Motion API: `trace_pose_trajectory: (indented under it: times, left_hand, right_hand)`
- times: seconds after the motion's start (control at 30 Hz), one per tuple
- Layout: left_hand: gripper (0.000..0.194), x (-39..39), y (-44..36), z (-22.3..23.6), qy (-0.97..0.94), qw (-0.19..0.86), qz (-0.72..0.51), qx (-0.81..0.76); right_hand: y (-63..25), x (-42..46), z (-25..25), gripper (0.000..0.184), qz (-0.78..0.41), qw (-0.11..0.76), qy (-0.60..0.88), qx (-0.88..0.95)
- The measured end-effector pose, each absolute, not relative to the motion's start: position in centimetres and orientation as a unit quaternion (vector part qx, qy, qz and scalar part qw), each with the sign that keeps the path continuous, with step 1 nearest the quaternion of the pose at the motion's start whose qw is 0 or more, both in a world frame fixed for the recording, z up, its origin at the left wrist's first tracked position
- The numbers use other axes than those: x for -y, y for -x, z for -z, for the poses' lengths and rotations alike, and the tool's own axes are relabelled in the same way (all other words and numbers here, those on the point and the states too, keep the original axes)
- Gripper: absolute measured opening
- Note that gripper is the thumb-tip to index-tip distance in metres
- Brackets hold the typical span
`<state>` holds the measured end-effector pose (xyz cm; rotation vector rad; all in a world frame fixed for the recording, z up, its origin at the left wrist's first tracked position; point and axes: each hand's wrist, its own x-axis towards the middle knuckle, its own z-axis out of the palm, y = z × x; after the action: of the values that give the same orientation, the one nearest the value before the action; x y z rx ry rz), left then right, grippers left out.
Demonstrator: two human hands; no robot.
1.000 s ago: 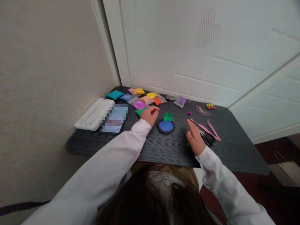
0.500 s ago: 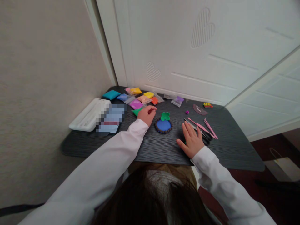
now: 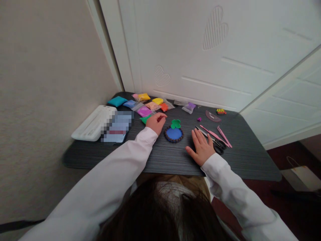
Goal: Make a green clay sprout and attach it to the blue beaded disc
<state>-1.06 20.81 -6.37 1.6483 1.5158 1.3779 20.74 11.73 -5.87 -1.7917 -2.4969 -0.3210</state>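
Observation:
My left hand (image 3: 156, 123) rests on the dark table beside the green clay packet (image 3: 145, 119), its fingers loosely curved and nothing visible in them. Just right of it lies a blue clay disc (image 3: 174, 134) edged with small dark brown balls. A green clay piece with rounded lobes (image 3: 176, 124) sits at the disc's far edge. My right hand (image 3: 201, 147) lies palm down with its fingers stretched out, left of the black-handled scissors (image 3: 219, 147). Whatever is under that palm is hidden.
Clay packets, among them a magenta one (image 3: 143, 111) and a teal one (image 3: 117, 101), lie at the back left. A white case (image 3: 91, 124) and a phone (image 3: 116, 127) are at left. Pink tools (image 3: 224, 135), a purple bit (image 3: 199, 119) and a clear half-round scraper (image 3: 212, 116) lie at right.
My right hand has slid slightly left and toward the far side; a bit of green seen beneath it before is now covered. My left hand stays in about the same place.

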Motion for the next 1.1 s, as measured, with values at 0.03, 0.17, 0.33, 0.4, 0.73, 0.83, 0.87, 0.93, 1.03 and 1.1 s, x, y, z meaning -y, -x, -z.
trace_pose_trajectory:
  times: [0.03,0.17,0.33,0.4,0.73,0.83,0.87,0.93,1.03,1.1]
  left_hand:
    - [0.017,-20.79,1.06,6.36,-0.606,0.253,-0.507,-0.558]
    - [0.018,-20.74,1.03,6.34,-0.605,0.255,-0.506,-0.560]
    - [0.018,-20.77,0.99,6.38,-0.604,0.257,-0.508,-0.558]
    - [0.018,-20.78,1.00,6.37,-0.602,0.257,-0.508,-0.559]
    - [0.019,-20.76,1.02,6.39,-0.601,0.263,-0.501,-0.564]
    - [0.019,-20.78,1.05,6.43,-0.602,0.262,-0.502,-0.562]
    - [0.019,-20.78,1.07,6.42,-0.603,0.261,-0.504,-0.562]
    - [0.019,-20.78,1.13,6.36,-0.603,0.258,-0.506,-0.560]
    - [0.017,-20.79,1.20,6.29,-0.605,0.256,-0.507,-0.559]
    - [0.018,-20.81,1.21,6.33,-0.604,0.255,-0.507,-0.559]
  right_hand:
    - [-20.67,-11.73,5.89,0.070,0.103,0.024,0.579,0.809]
    - [-20.50,-11.65,6.17,0.070,0.102,0.014,0.581,0.807]
    - [-20.43,-11.54,6.10,0.070,0.108,0.012,0.582,0.806]
    - [-20.40,-11.48,5.91,0.070,0.111,0.020,0.585,0.803]
    - [-20.25,-11.27,6.11,0.071,0.099,0.014,0.587,0.804]
    - [-20.22,-11.27,6.14,0.071,0.095,0.012,0.585,0.805]
    - [-20.22,-11.29,6.12,0.071,0.093,0.011,0.585,0.806]
    - [-20.24,-11.36,6.04,0.071,0.090,0.012,0.586,0.805]
    - [-20.34,-11.49,5.96,0.071,0.090,0.016,0.591,0.801]
    - [-20.41,-11.51,5.98,0.070,0.095,0.020,0.593,0.799]
